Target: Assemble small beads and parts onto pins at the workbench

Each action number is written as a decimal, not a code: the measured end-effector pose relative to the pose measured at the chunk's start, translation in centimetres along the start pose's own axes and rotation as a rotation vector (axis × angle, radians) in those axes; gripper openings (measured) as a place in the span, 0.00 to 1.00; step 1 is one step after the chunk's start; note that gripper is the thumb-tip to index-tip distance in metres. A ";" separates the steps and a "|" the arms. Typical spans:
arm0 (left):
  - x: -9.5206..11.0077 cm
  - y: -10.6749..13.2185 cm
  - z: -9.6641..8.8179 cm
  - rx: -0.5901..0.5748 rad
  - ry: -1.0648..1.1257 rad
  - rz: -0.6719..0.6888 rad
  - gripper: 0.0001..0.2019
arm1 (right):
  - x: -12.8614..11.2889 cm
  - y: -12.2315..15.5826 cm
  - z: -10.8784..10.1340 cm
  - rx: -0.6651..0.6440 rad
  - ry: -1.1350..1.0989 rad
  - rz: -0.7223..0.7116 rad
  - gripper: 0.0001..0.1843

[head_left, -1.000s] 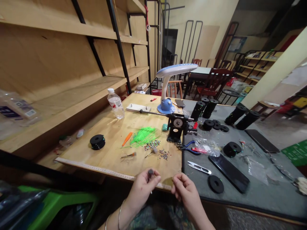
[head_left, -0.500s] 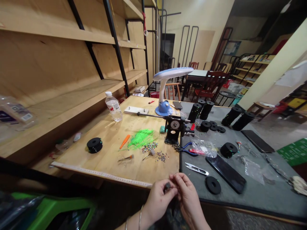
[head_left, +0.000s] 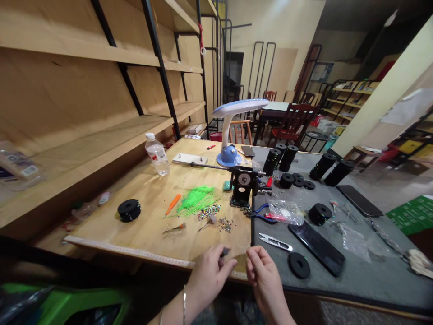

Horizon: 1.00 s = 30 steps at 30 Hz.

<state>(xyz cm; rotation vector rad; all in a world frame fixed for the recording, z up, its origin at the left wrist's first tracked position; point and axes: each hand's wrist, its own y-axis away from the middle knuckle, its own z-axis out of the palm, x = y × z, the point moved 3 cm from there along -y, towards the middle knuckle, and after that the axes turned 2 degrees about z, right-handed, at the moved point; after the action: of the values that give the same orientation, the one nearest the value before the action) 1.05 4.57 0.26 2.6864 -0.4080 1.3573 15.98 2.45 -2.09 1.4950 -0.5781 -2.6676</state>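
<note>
My left hand [head_left: 210,273] is over the table's front edge, fingers curled round a small dark grey piece [head_left: 224,252] whose kind I cannot make out. To its right, my right hand [head_left: 265,273] is closed, thumb and forefinger pinched together; whatever they hold is too small to name. A gap separates the two hands. Beyond them lie small metal pieces [head_left: 225,225], a pile of colourful beads [head_left: 209,211] and bright green strands [head_left: 198,200]. White thread snips [head_left: 275,242] and a black foam spool [head_left: 299,265] are close to my right hand.
A black winding device [head_left: 241,189] with a long rod stands mid-table before a blue-white lamp [head_left: 228,155]. Blue-handled pliers [head_left: 262,212], a phone [head_left: 318,247] and several black spools are on the grey mat [head_left: 365,280]. A water bottle [head_left: 157,155] stands at left.
My hands have moved apart, the left one shifting left with the dark grey piece. The right hand stays near its place, still pinched. The view has shifted slightly.
</note>
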 end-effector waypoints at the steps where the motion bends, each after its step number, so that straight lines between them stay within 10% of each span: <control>1: -0.1 -0.3 -0.7 0.025 -0.073 0.014 0.13 | 0.0 -0.1 -0.1 0.001 -0.002 -0.002 0.24; 8: -0.4 -2.3 -2.3 0.019 -0.508 0.085 0.08 | 0.0 -0.3 -0.5 0.002 -0.007 -0.016 0.26; 15: 1.7 -4.2 -3.0 0.059 -0.486 0.200 0.05 | 0.5 0.2 -1.3 -0.007 -0.052 0.053 0.25; 24: 3.2 -13.3 1.4 -0.104 -0.596 0.182 0.11 | 0.3 0.7 -1.5 0.024 -0.076 0.069 0.26; 30: 3.3 -15.4 2.4 -0.225 -0.689 0.165 0.16 | 0.2 0.8 -1.6 0.018 -0.083 0.074 0.26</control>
<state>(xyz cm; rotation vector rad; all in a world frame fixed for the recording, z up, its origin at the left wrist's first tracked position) 9.16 18.17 1.93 2.8881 -0.7932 0.3253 17.11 1.18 -2.79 1.3454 -0.6498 -2.6854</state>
